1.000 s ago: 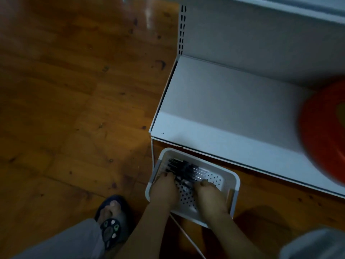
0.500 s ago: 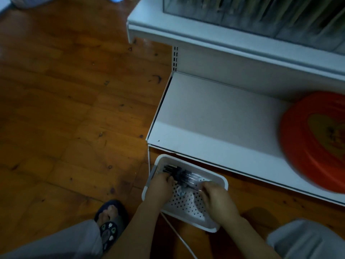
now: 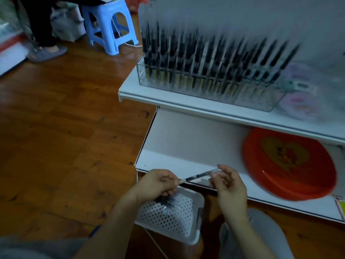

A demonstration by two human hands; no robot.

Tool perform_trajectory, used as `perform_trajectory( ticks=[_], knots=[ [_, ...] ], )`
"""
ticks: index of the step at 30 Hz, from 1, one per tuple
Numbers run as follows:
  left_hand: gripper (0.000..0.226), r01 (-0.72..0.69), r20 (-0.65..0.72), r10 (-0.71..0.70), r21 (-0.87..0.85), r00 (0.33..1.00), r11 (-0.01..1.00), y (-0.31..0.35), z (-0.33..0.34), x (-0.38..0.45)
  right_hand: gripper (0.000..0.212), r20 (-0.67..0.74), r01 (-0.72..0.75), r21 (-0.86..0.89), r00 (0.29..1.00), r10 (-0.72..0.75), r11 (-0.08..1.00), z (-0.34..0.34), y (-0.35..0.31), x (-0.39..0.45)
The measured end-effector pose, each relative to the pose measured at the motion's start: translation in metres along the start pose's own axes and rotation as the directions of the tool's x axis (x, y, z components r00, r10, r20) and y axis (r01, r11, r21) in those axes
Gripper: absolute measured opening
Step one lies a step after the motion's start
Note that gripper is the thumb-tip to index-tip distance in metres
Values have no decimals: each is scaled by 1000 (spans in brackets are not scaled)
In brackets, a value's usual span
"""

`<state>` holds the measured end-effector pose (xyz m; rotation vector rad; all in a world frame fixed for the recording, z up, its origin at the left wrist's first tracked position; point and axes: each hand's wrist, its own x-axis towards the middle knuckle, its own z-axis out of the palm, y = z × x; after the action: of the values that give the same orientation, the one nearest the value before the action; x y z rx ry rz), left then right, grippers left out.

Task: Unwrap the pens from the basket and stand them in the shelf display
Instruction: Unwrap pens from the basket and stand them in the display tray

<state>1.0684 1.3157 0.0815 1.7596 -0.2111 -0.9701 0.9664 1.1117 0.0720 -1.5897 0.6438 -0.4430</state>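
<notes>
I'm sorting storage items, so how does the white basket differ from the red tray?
The white basket is rectangular with a perforated bottom; the red tray is round, solid, with a heart design. The basket sits on the wooden floor and holds wrapped pens; the tray lies on the lower shelf, holding nothing visible. Both are shallow.

I see a glossy varnished wood floor (image 3: 56, 137), a matt white perforated plastic basket (image 3: 173, 217), and a clear, shiny wrapper (image 3: 214, 172) on the pen (image 3: 196, 177). The red tray (image 3: 289, 163) looks like glossy plastic; the shelf (image 3: 186, 139) is smooth matt white.
</notes>
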Motion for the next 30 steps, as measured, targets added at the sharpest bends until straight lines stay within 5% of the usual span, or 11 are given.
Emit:
perform_trajectory(
  ticks=[7, 14, 20, 30],
  knots=[
    [7, -137, 162, 126, 54, 979, 989, 71, 18, -7, 27, -115, 251, 50, 963, -244, 967, -17, -85, 3],
    [9, -332, 127, 309, 243, 942, 912, 126, 44, -14, 38, 31, 397, -40, 918, -396, 917, -40, -141, 20],
    [13, -479, 75, 499, 431, 863, 765, 174, 58, -21, 43, -2, 561, -99, 826, -564, 822, -63, -195, 42],
    [36, -415, -182, 897, 838, 402, 355, 204, 53, -1, 35, -180, 720, -141, 656, -733, 680, -65, -265, 92]
  ],
)
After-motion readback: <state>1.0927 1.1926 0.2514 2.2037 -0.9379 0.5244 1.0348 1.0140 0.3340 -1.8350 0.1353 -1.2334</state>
